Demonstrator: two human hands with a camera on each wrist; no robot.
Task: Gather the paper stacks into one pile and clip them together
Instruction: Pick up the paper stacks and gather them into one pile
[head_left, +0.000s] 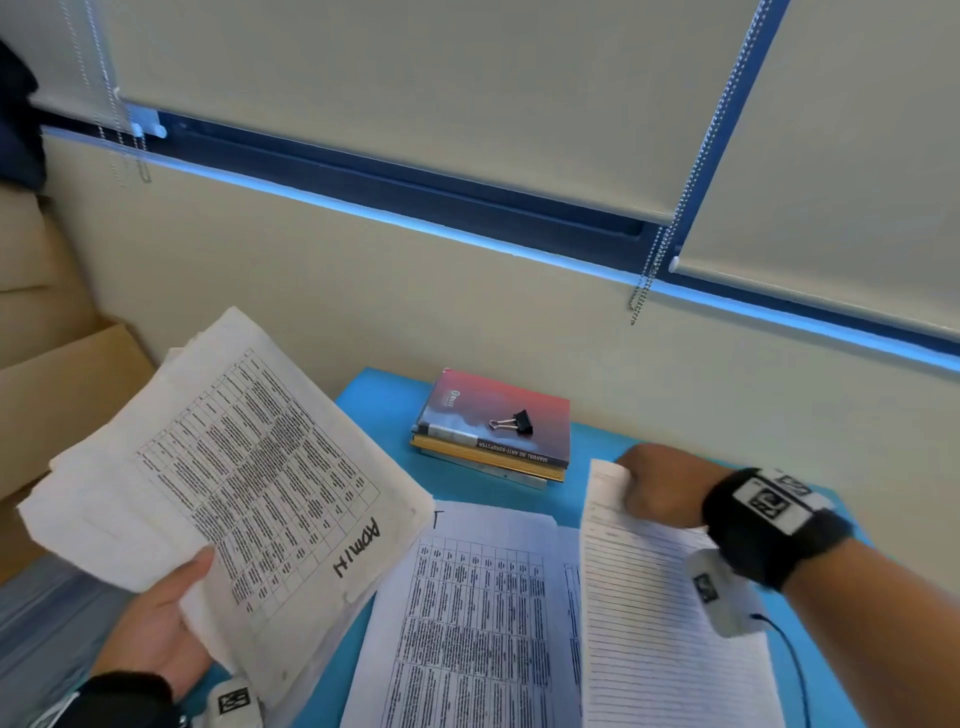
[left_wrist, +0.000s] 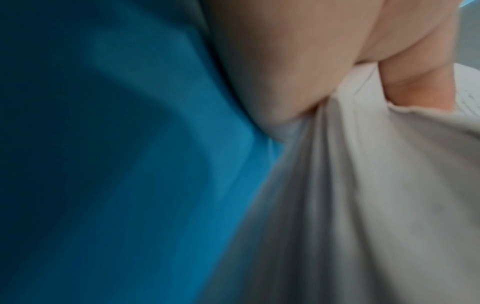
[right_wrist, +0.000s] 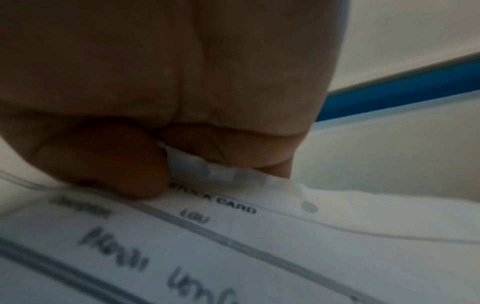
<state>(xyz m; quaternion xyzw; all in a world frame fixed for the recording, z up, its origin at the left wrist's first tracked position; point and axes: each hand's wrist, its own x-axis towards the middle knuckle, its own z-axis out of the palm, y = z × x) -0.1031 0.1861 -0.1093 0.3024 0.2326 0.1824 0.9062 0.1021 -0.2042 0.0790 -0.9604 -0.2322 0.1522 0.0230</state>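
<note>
A blue table (head_left: 384, 410) stands against a cream wall under lowered window blinds (head_left: 415, 78). On it, near the far edge, lies a small pile of books (head_left: 493, 436) with a red cover on top, and on that cover lies a black binder clip (head_left: 514, 422), well apart from both hands.

The biggest paper stack is the thick worn stack (head_left: 223, 467), with printed tables and handwritten letters on the top page. It is lifted off the table on the left side and tilted. The left hand (head_left: 156, 623) holds it at its near lower corner: the thumb lies on the top page, and the palm and fingers are under the stack. In the left wrist view the fingers (left_wrist: 285, 61) press against the underside of the paper, clamped on the stack.

A flat stack (head_left: 467, 623) with printed tables lies on the table in the middle, touched by no hand.

On the right, a lined form stack (head_left: 670, 623) is raised at its far end. The right hand (head_left: 660, 483) grips that far top edge. In the right wrist view the thumb (right_wrist: 109, 160) and the curled fingers (right_wrist: 233, 148) pinch the paper edge between them, just above the printed words "CARD"
</note>
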